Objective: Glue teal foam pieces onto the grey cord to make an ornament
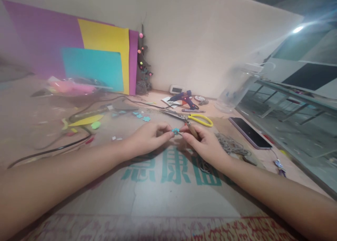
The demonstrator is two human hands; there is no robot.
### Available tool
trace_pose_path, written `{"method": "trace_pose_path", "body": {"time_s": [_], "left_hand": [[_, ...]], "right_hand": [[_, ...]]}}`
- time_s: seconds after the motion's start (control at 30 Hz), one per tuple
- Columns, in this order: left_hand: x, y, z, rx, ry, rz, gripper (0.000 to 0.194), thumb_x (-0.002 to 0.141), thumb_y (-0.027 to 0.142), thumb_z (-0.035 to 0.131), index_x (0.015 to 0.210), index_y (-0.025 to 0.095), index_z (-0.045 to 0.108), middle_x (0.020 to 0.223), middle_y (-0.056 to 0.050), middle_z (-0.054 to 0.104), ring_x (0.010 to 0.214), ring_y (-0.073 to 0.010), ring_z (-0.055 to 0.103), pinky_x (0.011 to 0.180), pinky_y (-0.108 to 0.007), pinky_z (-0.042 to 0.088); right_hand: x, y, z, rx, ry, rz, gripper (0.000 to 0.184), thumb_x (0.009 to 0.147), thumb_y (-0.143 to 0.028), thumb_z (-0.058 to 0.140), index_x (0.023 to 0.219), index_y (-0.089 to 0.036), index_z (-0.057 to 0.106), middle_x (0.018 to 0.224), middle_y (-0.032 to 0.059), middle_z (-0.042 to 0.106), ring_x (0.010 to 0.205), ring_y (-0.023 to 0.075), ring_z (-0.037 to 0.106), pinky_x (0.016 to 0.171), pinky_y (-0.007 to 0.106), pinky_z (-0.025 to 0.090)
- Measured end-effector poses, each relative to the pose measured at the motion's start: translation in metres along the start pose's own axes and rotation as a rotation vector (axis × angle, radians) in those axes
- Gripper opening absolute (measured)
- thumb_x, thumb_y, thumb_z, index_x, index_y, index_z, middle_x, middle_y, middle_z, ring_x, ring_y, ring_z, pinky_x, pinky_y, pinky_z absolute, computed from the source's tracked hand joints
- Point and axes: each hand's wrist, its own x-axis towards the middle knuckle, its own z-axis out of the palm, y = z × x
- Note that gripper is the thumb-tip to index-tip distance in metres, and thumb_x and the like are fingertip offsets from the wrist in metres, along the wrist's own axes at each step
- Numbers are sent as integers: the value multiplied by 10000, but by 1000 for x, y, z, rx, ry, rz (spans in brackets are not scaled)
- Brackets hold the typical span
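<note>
Flower (175, 131), small and blue, between the left hand (150, 137) and the right hand (206, 142), at the centre of the frame.

The left hand pinches the flower's left edge between thumb and forefinger. The right hand grasps a thin grey strand (180, 134) against its right side; a brown rod (193, 130) shows behind the right thumb, whether gripped I cannot tell.

Just above the right hand lie scissors with yellow handles (201, 119); to its right, a tangle of grey cord (231, 145), then a phone (250, 132). Above the left hand are loose blue flowers (146, 119). Farther up the desk (163, 199), a glue gun (189, 102) rests at upper centre. Purple, yellow and blue sheets (105, 35) stand at upper left; a clear jug (231, 90), upper right.
</note>
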Motion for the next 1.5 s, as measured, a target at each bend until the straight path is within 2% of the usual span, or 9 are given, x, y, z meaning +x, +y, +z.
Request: {"method": "trace_pose_path", "body": {"time_s": [0.13,0.27,0.47,0.63,0.77,1.03,1.2,1.37,1.5], "left_hand": [[0,1,0,6,13,-5,262,912,374,481,816,169,613,700,18,599,653,-127,550,610,-228,402],[1,3,-1,14,23,-7,254,911,360,480,821,168,621,723,13,611,679,-133,561,635,-236,411],[1,5,-2,87,32,22,229,895,332,496,790,165,611,716,9,614,668,-134,549,617,-235,390],[0,3,-1,89,21,41,245,912,328,468,774,169,592,694,19,600,633,-122,529,603,-228,382],[1,0,0,81,17,36,261,917,353,458,792,171,598,710,7,603,651,-132,534,595,-231,380],[1,0,1,27,17,-8,246,900,352,473,781,170,587,680,14,574,604,-124,503,558,-219,366],[2,0,0,-28,55,-35,257,897,370,478,794,167,596,682,15,557,615,-128,501,549,-216,360],[3,4,-4,-44,134,-82,266,894,376,479,763,165,575,680,17,538,628,-131,481,567,-226,357],[3,7,-7,-39,248,-54,246,898,347,475,737,170,536,716,13,541,718,-147,512,643,-236,383]], "right_hand": [[-1,-1,3,-5,13,10,158,832,-331,635,883,-182,632,853,28,685,736,163,623,674,288,491],[0,-3,-7,-35,32,-76,254,942,-364,468,975,-180,640,874,48,680,819,186,637,760,329,502],[16,9,-31,-256,73,-154,343,955,-304,413,1191,-204,641,1237,105,645,1170,251,575,1029,448,415],[22,11,-31,-357,-78,-198,404,915,-247,476,1305,-217,580,1185,113,644,1091,239,610,964,442,482],[28,9,-46,-520,-43,-237,352,914,-239,504,1248,-236,612,1233,108,626,1140,246,593,981,424,473],[41,50,-68,-724,-138,-105,418,827,-364,651,1234,-269,634,1202,100,675,1013,272,657,834,373,518],[41,39,-62,-743,-183,-101,512,823,-229,597,1332,-276,578,1214,113,667,949,268,674,744,342,525],[35,31,-58,-859,-140,-3,641,754,-124,576,1373,-289,547,1085,122,695,671,207,668,593,297,497],[35,45,-60,-744,-55,-69,630,790,-155,546,1408,-263,493,1220,113,646,857,227,680,710,317,524]]}}
